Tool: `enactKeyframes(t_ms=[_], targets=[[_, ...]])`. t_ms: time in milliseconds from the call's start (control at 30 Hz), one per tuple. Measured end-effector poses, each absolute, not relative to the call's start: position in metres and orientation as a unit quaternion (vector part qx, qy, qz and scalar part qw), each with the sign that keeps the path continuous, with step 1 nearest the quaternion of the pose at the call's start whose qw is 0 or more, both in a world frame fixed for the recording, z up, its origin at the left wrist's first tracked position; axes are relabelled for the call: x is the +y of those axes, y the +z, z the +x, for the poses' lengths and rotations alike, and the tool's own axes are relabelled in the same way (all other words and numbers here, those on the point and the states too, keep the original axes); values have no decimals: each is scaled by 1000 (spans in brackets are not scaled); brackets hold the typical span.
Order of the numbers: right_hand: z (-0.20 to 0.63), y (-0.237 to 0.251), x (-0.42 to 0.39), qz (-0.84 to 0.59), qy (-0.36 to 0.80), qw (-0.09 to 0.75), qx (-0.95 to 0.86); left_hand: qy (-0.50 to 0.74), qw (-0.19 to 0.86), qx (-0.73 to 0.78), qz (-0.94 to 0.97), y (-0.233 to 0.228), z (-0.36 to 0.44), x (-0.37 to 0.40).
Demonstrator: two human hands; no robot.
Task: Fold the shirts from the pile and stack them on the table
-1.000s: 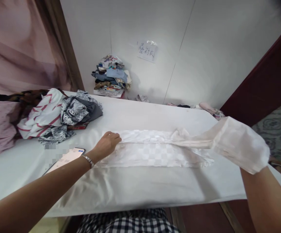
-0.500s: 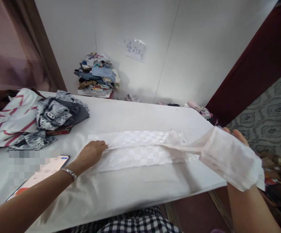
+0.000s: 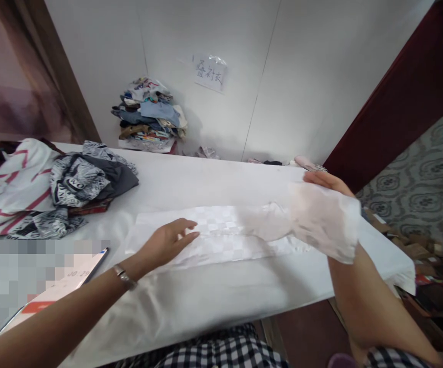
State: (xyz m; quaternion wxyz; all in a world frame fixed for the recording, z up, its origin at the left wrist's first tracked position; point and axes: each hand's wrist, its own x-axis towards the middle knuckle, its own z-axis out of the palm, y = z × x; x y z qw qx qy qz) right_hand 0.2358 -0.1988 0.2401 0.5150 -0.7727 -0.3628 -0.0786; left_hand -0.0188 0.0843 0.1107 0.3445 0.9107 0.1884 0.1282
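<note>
The long white checked cloth garment lies folded in a strip on the white table. The left hand rests flat and open on its left part. The right hand grips the lifted right end, with the loose pile of patterned clothes lying far to the left

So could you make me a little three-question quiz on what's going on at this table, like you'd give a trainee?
1. True or false: the left hand rests flat on the white checked garment.
2. Which hand lifts the garment's end off the table? A. left B. right C. neither
3. Fill in: the phone lies near the person's ____ forearm.

Key:
1. True; its palm presses the folded cloth.
2. B; the right hand holds the loose end up, the cloth draped over it.
3. Left; beyond it lies the pile of clothes.
</note>
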Motion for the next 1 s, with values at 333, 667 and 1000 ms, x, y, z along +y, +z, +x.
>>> enactKeyframes(t_ms=[333,667,1000], targets=[[237,203,-59,-669,259,459,-524,18,848,228,478,109,37,61],[346,110,-149,-888,108,312,-319,25,804,260,535,128,12,84],[396,83,-157,-900,91,238,-354,131,645,326,679,162,7,106]])
